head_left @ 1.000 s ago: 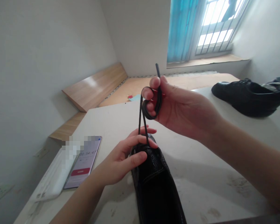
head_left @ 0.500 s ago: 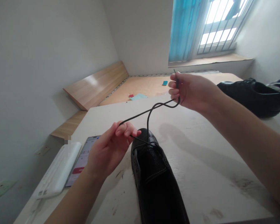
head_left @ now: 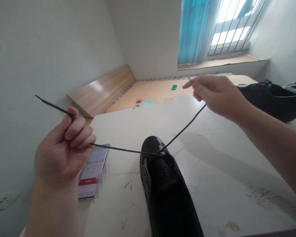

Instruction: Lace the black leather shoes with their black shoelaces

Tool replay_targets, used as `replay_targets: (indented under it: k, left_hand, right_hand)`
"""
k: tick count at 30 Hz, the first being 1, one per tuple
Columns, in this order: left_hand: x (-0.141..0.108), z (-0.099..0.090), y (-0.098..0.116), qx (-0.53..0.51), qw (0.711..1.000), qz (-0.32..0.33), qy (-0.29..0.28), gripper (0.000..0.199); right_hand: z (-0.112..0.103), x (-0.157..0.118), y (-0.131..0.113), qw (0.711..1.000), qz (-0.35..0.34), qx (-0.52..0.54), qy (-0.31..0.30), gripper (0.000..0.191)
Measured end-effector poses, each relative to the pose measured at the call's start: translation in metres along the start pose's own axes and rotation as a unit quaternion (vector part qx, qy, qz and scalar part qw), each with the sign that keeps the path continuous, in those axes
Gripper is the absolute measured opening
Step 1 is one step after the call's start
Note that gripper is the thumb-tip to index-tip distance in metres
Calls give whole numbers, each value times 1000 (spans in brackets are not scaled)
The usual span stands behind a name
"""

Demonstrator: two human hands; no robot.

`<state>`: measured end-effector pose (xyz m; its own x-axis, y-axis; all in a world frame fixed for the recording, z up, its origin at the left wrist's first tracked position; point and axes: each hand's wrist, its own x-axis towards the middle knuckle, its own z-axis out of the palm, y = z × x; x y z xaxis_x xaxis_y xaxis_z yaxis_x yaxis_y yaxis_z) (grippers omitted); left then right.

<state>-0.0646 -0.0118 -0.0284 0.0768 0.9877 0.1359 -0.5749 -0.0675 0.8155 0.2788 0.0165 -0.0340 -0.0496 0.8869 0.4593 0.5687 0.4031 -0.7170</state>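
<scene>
The left hand [head_left: 61, 148] pinches one end of a black shoelace [head_left: 128, 150]. The lace runs from the top of a black shoe [head_left: 162, 187] on the table [head_left: 219, 171] up to the right hand [head_left: 217, 95] (its fingers [head_left: 197, 82] look loose; whether they grip it, I cannot tell).

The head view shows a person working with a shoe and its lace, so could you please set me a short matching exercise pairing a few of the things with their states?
Things:
1. Left hand
2. Right hand
3. Black leather shoe
4. Phone

States:
A. Raised on the right, the black shoelace running up to it
B. Lying on the white table, showing 00:54:48
C. Pinching the lace, its tip sticking out past the fingers
D. Resting on the table between both hands, lace rising from its top

Pairs: 1-C, 2-A, 3-D, 4-B
</scene>
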Motion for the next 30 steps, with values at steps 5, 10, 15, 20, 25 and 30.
replay_targets:
  k: [5, 10, 15, 20, 25, 30]
  left_hand:
    - [-1, -12, -12, 198, 970, -79, -115, 32]
    - [-2, -21, -26, 436, 862, -143, -218, 46]
    - [-4, -20, -28, 477, 803, -221, -280, 32]
    - [-4, -15, -32, 455, 811, -236, -283, 23]
    - [-4, -5, -33, 525, 755, -242, -310, 43]
    - [-5, -4, -25, 574, 702, -256, -336, 42]
  right_hand:
    - [27, -43, -10, 954, 50, -26, -296, 21]
    - [34, -62, -14, 895, 107, 27, -432, 22]
    - [32, -64, -10, 857, 141, 75, -491, 25]
    - [33, -68, -11, 859, 139, 73, -487, 23]
    - [40, -72, -10, 861, 166, 114, -466, 24]
    - [46, -76, -11, 885, 164, 140, -413, 18]
